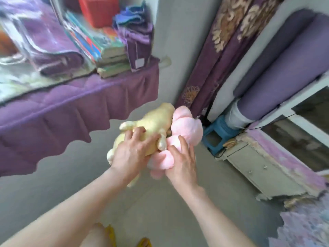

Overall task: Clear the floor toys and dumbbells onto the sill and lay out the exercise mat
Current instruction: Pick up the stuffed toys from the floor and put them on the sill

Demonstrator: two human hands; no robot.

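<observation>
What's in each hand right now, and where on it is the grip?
Left hand grips the yellow plush around its body. Right hand holds the pink plush at its lower part.

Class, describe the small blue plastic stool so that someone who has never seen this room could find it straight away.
Start at the tall rolled purple mats leaning against the wall on the right. Follow them down to their base, beside the patterned purple curtain. The small blue plastic stool sits at their foot, by the white cabinet; it is the only bright blue thing at floor level.
</observation>
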